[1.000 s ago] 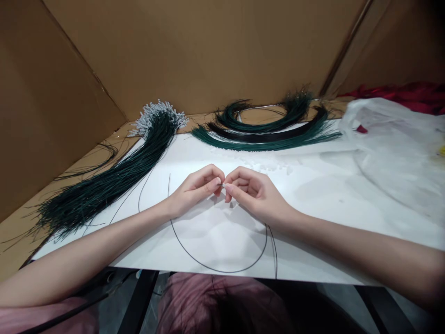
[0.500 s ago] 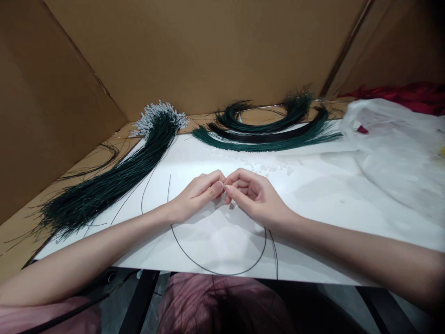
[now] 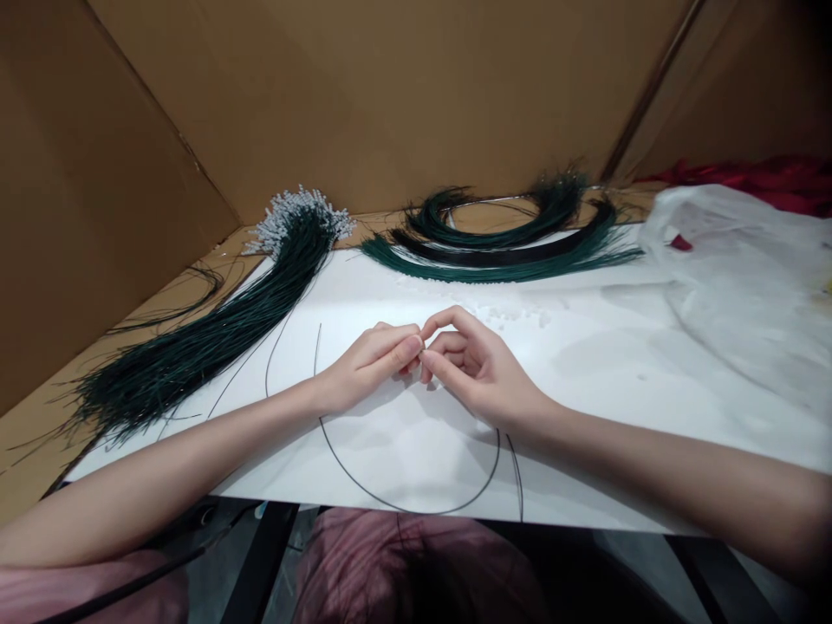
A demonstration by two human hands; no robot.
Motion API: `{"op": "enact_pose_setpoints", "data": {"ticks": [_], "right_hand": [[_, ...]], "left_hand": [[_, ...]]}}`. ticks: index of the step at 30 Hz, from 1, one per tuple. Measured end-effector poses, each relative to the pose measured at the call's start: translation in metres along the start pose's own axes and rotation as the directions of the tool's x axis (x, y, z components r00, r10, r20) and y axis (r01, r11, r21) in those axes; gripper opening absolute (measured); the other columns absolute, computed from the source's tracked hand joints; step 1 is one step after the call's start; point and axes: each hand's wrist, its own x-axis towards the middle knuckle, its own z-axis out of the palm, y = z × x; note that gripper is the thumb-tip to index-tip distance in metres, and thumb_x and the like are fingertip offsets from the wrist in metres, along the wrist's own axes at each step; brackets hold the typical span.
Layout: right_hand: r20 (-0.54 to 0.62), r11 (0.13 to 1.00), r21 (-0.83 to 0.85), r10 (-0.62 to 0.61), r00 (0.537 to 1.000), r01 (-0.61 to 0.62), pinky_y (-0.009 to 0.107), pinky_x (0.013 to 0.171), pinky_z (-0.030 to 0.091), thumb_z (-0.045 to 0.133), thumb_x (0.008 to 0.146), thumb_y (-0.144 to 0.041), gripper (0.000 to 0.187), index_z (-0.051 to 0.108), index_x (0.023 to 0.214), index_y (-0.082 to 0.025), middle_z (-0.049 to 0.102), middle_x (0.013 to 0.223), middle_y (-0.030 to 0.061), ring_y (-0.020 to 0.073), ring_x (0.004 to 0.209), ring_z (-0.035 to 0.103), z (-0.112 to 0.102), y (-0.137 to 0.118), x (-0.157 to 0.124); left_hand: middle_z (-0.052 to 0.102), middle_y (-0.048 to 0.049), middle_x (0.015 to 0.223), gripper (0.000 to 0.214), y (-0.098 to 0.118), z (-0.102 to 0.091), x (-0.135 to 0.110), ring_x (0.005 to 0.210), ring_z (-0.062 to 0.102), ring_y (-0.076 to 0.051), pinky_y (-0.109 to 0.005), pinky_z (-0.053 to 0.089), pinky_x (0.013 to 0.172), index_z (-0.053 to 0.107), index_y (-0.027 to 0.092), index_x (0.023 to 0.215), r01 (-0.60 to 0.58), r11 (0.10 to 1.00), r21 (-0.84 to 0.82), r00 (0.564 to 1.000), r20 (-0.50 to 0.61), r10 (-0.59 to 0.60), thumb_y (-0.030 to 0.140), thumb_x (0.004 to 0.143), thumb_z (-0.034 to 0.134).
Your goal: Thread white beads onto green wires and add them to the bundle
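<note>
Over the middle of the white board, my left hand [image 3: 375, 362] is closed, thumb pressed against the index finger. A thin dark end, apparently of a wire, peeks out at its fingertips. My right hand [image 3: 479, 364] meets it there with thumb and index finger curled around that tiny end; the other fingers are bent. What lies inside the pinch is mostly hidden. A long dark wire [image 3: 416, 512] loops below the hands, and passes out of sight beneath both wrists. Scattered small white beads [image 3: 503, 314] lie just beyond my right hand.
To the left lies a thick bundle of dark green wires [image 3: 214, 347] with white beaded tips [image 3: 295, 217]. Curved bundles of green wires [image 3: 507, 260] rest at the back. A clear plastic bag [image 3: 747, 286] and red fabric [image 3: 760, 184] are at right. Cardboard walls [image 3: 390, 95] enclose the table.
My right index finger has lifted and arched a little, widening the gap above the thumb. The left hand and the wire loop have hardly moved.
</note>
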Motion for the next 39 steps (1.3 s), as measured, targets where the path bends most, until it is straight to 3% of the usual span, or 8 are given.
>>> {"op": "enact_pose_setpoints", "data": {"ticks": [5, 21, 25, 29, 39], "right_hand": [[0.011, 1.000, -0.028, 0.007, 1.000, -0.007, 0.026, 0.060, 0.043, 0.056, 0.088, -0.017, 0.024, 0.041, 0.106, -0.023, 0.062, 0.070, -0.0029, 0.0134, 0.066, 0.061, -0.0006, 0.0009, -0.0007], [0.055, 0.998, 0.008, 0.063, 0.997, -0.063, 0.028, 0.065, 0.044, 0.059, 0.086, -0.017, 0.026, 0.040, 0.104, -0.024, 0.061, 0.073, -0.0030, 0.0141, 0.069, 0.062, -0.0024, -0.0019, -0.0013], [0.055, 0.996, 0.004, 0.092, 0.994, -0.092, 0.024, 0.056, 0.037, 0.067, 0.083, -0.024, 0.034, 0.042, 0.107, -0.025, 0.060, 0.077, -0.0027, 0.0114, 0.062, 0.055, -0.0021, -0.0016, -0.0015], [0.072, 0.992, 0.023, 0.124, 0.990, -0.125, 0.022, 0.053, 0.033, 0.073, 0.078, -0.024, 0.043, 0.043, 0.109, -0.025, 0.059, 0.080, -0.0036, 0.0081, 0.057, 0.047, -0.0029, -0.0018, -0.0016], [0.047, 0.982, 0.093, 0.163, 0.986, -0.167, 0.021, 0.047, 0.027, 0.055, 0.090, -0.021, 0.019, 0.047, 0.107, -0.023, 0.055, 0.068, -0.0052, 0.0067, 0.049, 0.038, -0.0049, -0.0056, 0.0001]], "left_hand": [[0.054, -0.0005, 0.070, 0.042, -0.0008, -0.0009, 0.0006, 0.066, 0.048, -0.011, -0.026, 0.037, 0.067, 0.058, 0.015, 0.077, 0.013, 1.000, 0.008, 1.000, 0.010, -0.013, 0.036, 0.104, 0.032], [0.051, 0.0007, 0.065, 0.041, 0.0070, -0.0021, -0.0002, 0.063, 0.046, -0.012, -0.025, 0.037, 0.064, 0.057, 0.016, 0.074, 0.048, 0.995, 0.086, 0.999, -0.002, -0.048, 0.036, 0.102, 0.035], [0.041, 0.0022, 0.061, 0.042, 0.0064, -0.0030, -0.0003, 0.062, 0.040, -0.012, -0.026, 0.033, 0.062, 0.048, 0.017, 0.067, 0.065, 0.989, 0.136, 0.998, -0.035, -0.061, 0.038, 0.102, 0.036], [0.042, 0.0020, 0.062, 0.042, 0.0054, -0.0041, -0.0002, 0.062, 0.039, -0.012, -0.027, 0.032, 0.063, 0.046, 0.017, 0.066, 0.081, 0.985, 0.153, 0.996, -0.052, -0.074, 0.038, 0.101, 0.037], [0.042, 0.0022, 0.063, 0.044, -0.0025, -0.0091, -0.0032, 0.059, 0.038, -0.012, -0.027, 0.032, 0.061, 0.042, 0.018, 0.066, 0.129, 0.992, 0.014, 0.979, -0.159, -0.125, 0.045, 0.099, 0.040]]}}
